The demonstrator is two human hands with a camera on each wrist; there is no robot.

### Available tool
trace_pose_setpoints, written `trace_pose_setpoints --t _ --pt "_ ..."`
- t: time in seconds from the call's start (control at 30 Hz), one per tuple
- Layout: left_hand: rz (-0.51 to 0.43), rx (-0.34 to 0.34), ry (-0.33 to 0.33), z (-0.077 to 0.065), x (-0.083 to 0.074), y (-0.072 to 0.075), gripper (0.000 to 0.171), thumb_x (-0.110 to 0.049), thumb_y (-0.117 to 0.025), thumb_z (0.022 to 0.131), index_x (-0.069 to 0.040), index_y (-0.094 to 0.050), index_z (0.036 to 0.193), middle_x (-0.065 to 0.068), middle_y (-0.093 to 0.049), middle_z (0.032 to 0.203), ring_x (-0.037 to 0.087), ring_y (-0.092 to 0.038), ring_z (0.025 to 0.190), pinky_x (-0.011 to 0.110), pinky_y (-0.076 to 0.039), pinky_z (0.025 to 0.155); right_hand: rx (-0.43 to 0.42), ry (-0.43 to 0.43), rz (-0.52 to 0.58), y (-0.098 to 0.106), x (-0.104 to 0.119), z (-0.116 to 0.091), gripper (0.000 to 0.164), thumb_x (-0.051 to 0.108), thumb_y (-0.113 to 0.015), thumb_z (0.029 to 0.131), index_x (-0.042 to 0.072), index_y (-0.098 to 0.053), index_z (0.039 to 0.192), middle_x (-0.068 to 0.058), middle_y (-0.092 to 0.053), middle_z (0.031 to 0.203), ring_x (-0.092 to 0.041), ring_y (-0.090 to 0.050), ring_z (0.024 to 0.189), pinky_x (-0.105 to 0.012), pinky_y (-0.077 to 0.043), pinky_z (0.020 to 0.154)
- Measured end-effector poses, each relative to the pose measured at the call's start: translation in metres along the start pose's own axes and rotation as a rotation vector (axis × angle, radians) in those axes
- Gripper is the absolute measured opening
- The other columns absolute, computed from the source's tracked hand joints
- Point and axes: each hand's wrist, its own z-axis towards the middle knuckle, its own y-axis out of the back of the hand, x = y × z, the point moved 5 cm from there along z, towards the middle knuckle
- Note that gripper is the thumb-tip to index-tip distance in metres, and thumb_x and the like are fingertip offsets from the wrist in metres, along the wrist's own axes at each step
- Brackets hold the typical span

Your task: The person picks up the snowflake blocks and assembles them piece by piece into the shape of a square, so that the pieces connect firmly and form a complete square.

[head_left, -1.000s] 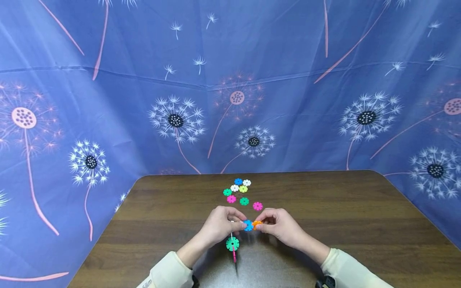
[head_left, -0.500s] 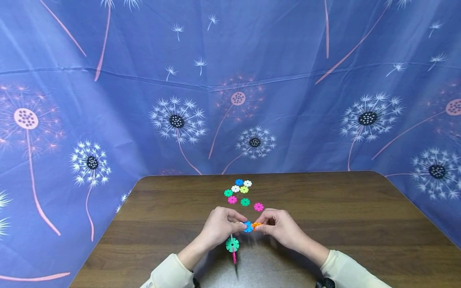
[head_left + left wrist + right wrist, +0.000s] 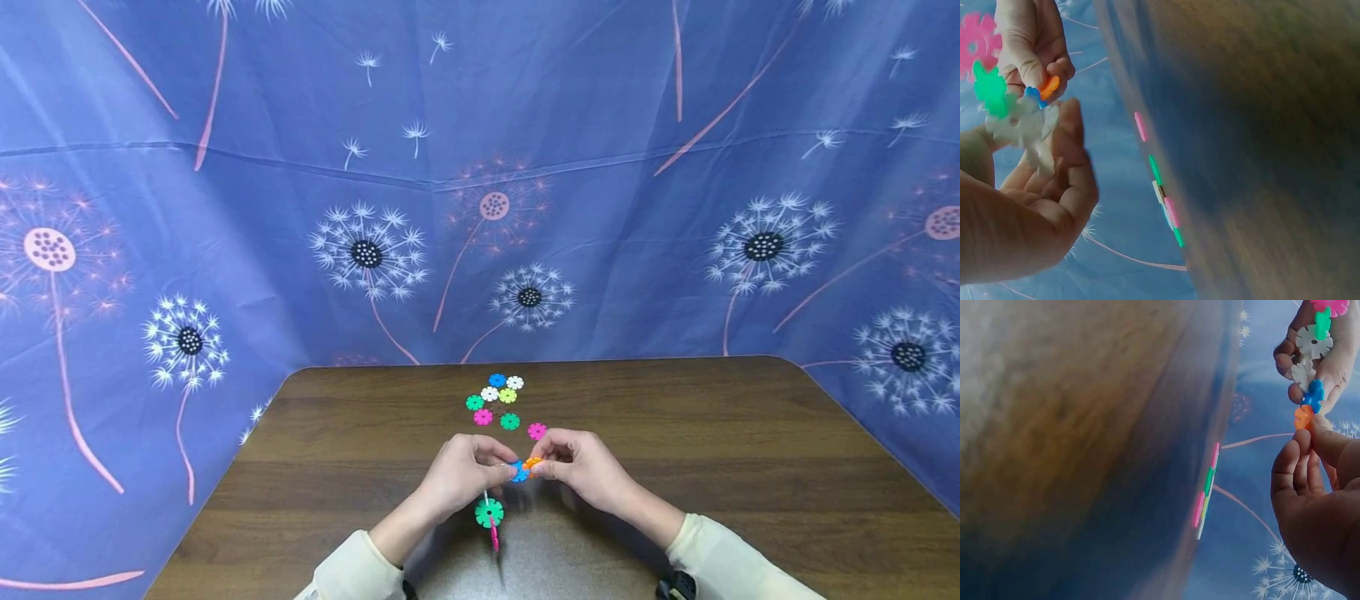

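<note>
Notched plastic discs are slotted into a chain held above the table between both hands. My left hand (image 3: 463, 473) pinches the chain by its blue disc (image 3: 519, 473) and the white disc (image 3: 1302, 377) beside it. My right hand (image 3: 588, 469) pinches an orange disc (image 3: 1303, 417) between thumb and fingers, its edge meeting the blue one. Another white disc (image 3: 1314, 341) sits further along. From the left hand hang a green disc (image 3: 490, 512) and, at the chain's end, a pink disc (image 3: 495, 537) seen nearly edge-on.
Loose discs lie flat on the wooden table (image 3: 360, 425) beyond the hands, among them a pink disc (image 3: 537, 431), a green disc (image 3: 510, 422) and a yellow disc (image 3: 507, 395). A blue dandelion-patterned cloth (image 3: 615, 250) hangs behind the table's far edge.
The hanging green and pink discs have shifted slightly right and down. The orange disc has tilted and overlaps the blue one more in the head view; both hands keep their hold.
</note>
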Motion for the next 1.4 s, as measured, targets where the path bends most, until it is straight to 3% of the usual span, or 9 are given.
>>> trace_pose_setpoints --t 0.27,0.47,0.57,0.77,0.9,1.03,1.23,1.33,1.4 --pt "-0.007 0.001 -0.015 0.001 0.0 -0.003 0.006 -0.008 -0.081 0.084 -0.007 -0.078 0.089 0.0 -0.072 0.077 0.033 -0.071 0.068 0.039 -0.056 0.06 0.065 -0.007 0.08 -0.01 0.008 0.004 0.007 0.007 -0.076 0.09 0.002 -0.072 0.091 -0.008 -0.069 0.078 -0.009 -0.061 0.067 -0.025 -0.052 0.061" --pt "0.007 -0.023 0.0 0.0 0.001 0.001 0.004 -0.006 -0.082 0.083 -0.005 -0.078 0.082 0.001 -0.073 0.072 0.026 -0.069 0.061 0.04 -0.057 0.06 0.191 -0.029 0.092 -0.005 -0.005 0.014 0.014 0.012 -0.071 0.096 -0.001 -0.069 0.1 -0.013 -0.068 0.083 -0.021 -0.065 0.07 -0.037 -0.057 0.064" --pt "0.003 -0.023 0.014 -0.001 0.002 0.003 0.004 -0.004 -0.081 0.084 -0.004 -0.077 0.082 0.001 -0.073 0.074 0.027 -0.069 0.062 0.046 -0.058 0.063 0.153 -0.038 -0.02 0.007 -0.02 0.024 0.013 0.014 -0.069 0.098 0.001 -0.069 0.1 -0.012 -0.069 0.088 -0.023 -0.064 0.073 -0.036 -0.056 0.064" --pt "-0.015 -0.015 0.034 -0.002 0.002 0.004 0.005 -0.003 -0.08 0.084 -0.007 -0.078 0.083 0.001 -0.073 0.078 0.037 -0.07 0.066 0.053 -0.058 0.067 -0.01 -0.094 -0.411 0.024 -0.048 0.045 0.013 0.013 -0.076 0.091 0.005 -0.07 0.1 -0.001 -0.063 0.086 -0.014 -0.056 0.077 -0.03 -0.048 0.068" --pt "-0.025 -0.016 0.039 -0.003 0.002 0.005 0.006 -0.003 -0.08 0.084 -0.008 -0.078 0.083 0.001 -0.074 0.078 0.039 -0.07 0.066 0.054 -0.058 0.069 -0.014 -0.103 -0.538 0.023 -0.054 0.055 0.025 0.016 -0.081 0.087 0.004 -0.071 0.106 -0.003 -0.057 0.088 -0.017 -0.052 0.08 -0.035 -0.046 0.072" --pt "-0.022 -0.017 0.035 -0.003 0.002 0.005 0.005 -0.004 -0.081 0.084 -0.007 -0.078 0.083 0.001 -0.073 0.078 0.039 -0.07 0.066 0.053 -0.058 0.068 0.028 -0.118 -0.586 0.019 -0.054 0.059 0.022 0.02 -0.085 0.084 0.008 -0.071 0.097 -0.003 -0.055 0.086 -0.017 -0.048 0.079 -0.035 -0.045 0.071" --pt "-0.015 -0.024 0.02 -0.003 0.001 0.007 0.004 -0.004 -0.081 0.083 -0.004 -0.078 0.085 0.001 -0.073 0.077 0.04 -0.07 0.066 0.051 -0.058 0.066 0.058 -0.166 -0.514 0.018 -0.052 0.058 0.026 0.013 -0.088 0.079 0.009 -0.062 0.084 0.0 -0.053 0.08 -0.013 -0.048 0.074 -0.03 -0.042 0.067" --pt "-0.017 -0.024 0.024 -0.004 0.001 0.008 0.004 -0.004 -0.081 0.083 -0.004 -0.078 0.085 0.0 -0.073 0.077 0.039 -0.07 0.066 0.049 -0.058 0.066 0.087 -0.19 -0.385 0.017 -0.051 0.052 0.026 0.008 -0.085 0.081 0.007 -0.06 0.085 0.001 -0.055 0.074 -0.011 -0.05 0.066 -0.027 -0.043 0.06" --pt "-0.018 -0.024 0.026 -0.004 0.002 0.009 0.004 -0.004 -0.081 0.084 -0.004 -0.078 0.085 0.001 -0.074 0.077 0.038 -0.07 0.065 0.048 -0.058 0.066 0.13 -0.204 -0.227 0.015 -0.049 0.046 0.02 0.005 -0.081 0.085 0.003 -0.061 0.089 -0.001 -0.059 0.073 -0.011 -0.053 0.062 -0.026 -0.047 0.056"
